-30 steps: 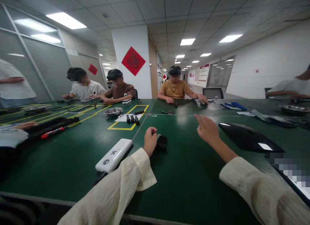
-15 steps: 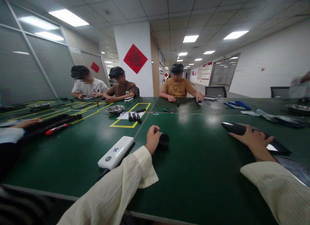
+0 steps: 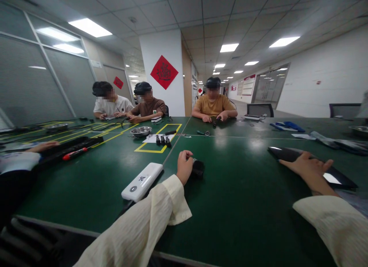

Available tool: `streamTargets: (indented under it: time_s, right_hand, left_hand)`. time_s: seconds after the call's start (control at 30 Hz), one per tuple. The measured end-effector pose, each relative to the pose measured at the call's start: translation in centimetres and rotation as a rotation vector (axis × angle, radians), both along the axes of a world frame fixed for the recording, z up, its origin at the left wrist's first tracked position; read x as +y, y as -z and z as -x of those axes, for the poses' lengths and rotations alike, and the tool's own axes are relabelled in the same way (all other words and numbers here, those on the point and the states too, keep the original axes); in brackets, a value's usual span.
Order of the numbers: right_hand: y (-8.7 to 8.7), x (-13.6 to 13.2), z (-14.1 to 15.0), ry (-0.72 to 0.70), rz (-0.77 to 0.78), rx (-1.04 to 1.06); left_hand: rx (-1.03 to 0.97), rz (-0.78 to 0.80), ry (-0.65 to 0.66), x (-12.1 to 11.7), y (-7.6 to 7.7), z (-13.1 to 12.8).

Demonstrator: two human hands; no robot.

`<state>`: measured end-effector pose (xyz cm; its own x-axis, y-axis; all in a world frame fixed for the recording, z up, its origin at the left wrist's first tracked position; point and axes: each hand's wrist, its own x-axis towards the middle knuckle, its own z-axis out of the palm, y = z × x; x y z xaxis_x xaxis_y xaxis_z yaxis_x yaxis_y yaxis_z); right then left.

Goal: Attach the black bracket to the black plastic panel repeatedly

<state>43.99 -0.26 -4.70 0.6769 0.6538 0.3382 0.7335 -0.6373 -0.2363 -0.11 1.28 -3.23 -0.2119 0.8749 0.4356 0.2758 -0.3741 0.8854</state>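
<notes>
On the green table [image 3: 230,205], the right hand [image 3: 309,168] lies flat, fingers spread, on the black tray [image 3: 336,174]; pressing its edge could tip it. The left hand [image 3: 184,166] is curled against a small black part [image 3: 198,169], which might skid away

Right hand down on the black tray

A second ago the right hand [image 3: 309,168] hung raised in the air, nearer the middle of the worktop [image 3: 235,205], left of the black tray [image 3: 339,178]; it has since swung right and settled flat on the tray's near part, fingers spread, barely shifting over the last half second. Beyond the tray, across the worktop, the person in the yellow shirt [image 3: 214,106] has drawn both hands together in front of the chest
</notes>
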Motion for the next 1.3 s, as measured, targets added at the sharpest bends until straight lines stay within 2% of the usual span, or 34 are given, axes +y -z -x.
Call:
streamTargets:
  time_s: [0.1,0.17,0.3,0.37,0.53,0.63,0.73,0.87,0.93,1.0,1.07,1.13,1.23,1.3]
  right_hand:
    - [-0.9,0.0,1.5,0.036,0.023,-0.058]
    - [-2.0,0.0,3.5,0.008,-0.074,-0.099]
    - [-4.0,-0.1,9.9,-0.125,-0.258,-0.172]
    - [-4.6,-0.2,13.6,-0.235,-0.305,-0.172]
    - [-4.3,-1.6,21.7,-0.539,-0.364,0.013]
    - [-3.5,-2.9,24.7,-0.608,-0.297,0.022]
    - [-2.7,-3.7,26.0,-0.595,-0.202,-0.035]
    - [-1.7,-3.7,25.9,-0.525,-0.088,-0.110]
    - [-1.4,-3.6,25.7,-0.522,-0.081,-0.115]
    - [-1.2,-3.6,25.6,-0.551,-0.142,-0.097]
    - [-1.2,-3.7,25.8,-0.666,-0.234,-0.109]
    - [-1.4,-4.2,26.4,-0.881,-0.284,-0.151]
    - [-1.8,-5.0,27.8,-1.198,-0.233,-0.170]
    - [-1.9,-5.5,28.9,-1.314,-0.168,-0.154]
  left_hand:
    - [0.021,-0.009,-0.010,0.0,-0.1,0.0]
    - [0.025,-0.016,-0.003,-0.1,-0.1,0.0]
    - [0.022,-0.026,-0.005,-0.4,-0.4,-0.1]
    - [0.018,-0.019,-0.008,-0.5,-0.5,-0.1]
    - [0.029,-0.014,-0.018,-0.5,-0.7,0.0]
    - [0.040,-0.017,-0.019,-0.4,-0.5,0.1]
    - [0.027,-0.020,0.011,-0.2,-0.3,0.1]
    - [-0.011,0.006,0.075,-0.1,-0.2,-0.1]
    - [-0.047,0.032,0.089,-0.1,-0.1,-0.2]
    - [-0.090,0.062,0.083,-0.1,0.0,-0.2]
    - [-0.123,0.075,0.041,0.1,0.1,-0.1]
    - [-0.146,0.047,-0.038,0.3,0.1,0.1]
    - [-0.172,-0.043,-0.142,0.6,0.0,0.4]
    - [-0.178,-0.088,-0.167,0.6,-0.2,0.4]
